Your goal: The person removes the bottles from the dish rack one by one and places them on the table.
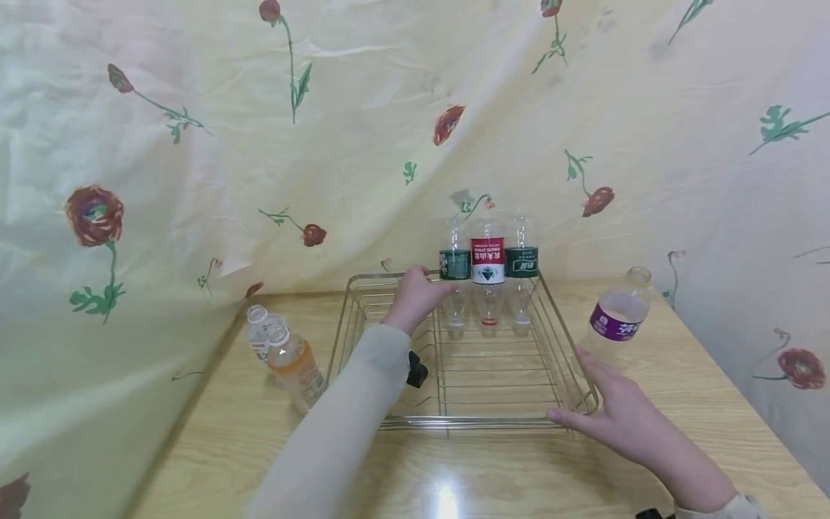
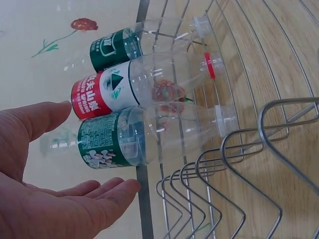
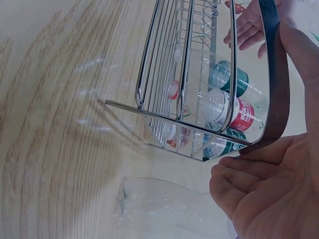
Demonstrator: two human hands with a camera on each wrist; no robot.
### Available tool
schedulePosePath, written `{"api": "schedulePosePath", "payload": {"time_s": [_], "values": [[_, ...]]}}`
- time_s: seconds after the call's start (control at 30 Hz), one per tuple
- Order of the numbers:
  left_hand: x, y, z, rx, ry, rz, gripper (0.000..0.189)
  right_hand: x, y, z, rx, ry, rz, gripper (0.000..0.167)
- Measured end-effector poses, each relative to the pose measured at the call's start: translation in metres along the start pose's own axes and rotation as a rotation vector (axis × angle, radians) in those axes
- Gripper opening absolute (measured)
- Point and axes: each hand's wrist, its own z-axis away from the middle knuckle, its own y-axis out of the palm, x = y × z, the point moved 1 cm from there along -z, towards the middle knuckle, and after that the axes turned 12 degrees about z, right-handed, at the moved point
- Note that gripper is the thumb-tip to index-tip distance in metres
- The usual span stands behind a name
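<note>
Three clear bottles stand upside down in a row at the back of a wire dish rack (image 1: 493, 420). The middle bottle (image 1: 488, 261) has a red and white label; a green-labelled bottle stands on its left (image 1: 455, 264) and another on its right (image 1: 521, 262). My left hand (image 1: 418, 295) is beside the left bottle, thumb and fingers spread around it and apart from it in the left wrist view. At the rack's front right corner, my right hand (image 1: 622, 411) rests with thumb on the front rim and fingers along the right side.
A purple-labelled bottle (image 1: 619, 317) stands on the wooden table (image 1: 687, 375) right of the rack. On the left are an orange-banded bottle (image 1: 295, 367) and another clear bottle (image 1: 258, 328) behind it. A flowered cloth (image 1: 363, 166) hangs behind the table.
</note>
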Motion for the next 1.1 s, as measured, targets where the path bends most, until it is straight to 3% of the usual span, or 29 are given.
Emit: {"api": "schedulePosePath", "payload": {"time_s": [0.27, 0.63, 1.1], "values": [[-0.004, 0.007, -0.006, -0.003, -0.031, -0.010, 0.078, -0.001, 0.001, 0.000, -0.012, -0.006, 0.000, 0.118], [0.003, 0.014, -0.018, -0.037, -0.021, -0.032, 0.077, -0.001, -0.001, 0.001, -0.002, 0.011, -0.003, 0.118], [0.006, 0.019, -0.023, -0.018, -0.007, -0.058, 0.064, 0.003, -0.001, 0.000, 0.000, 0.012, 0.003, 0.117]]}}
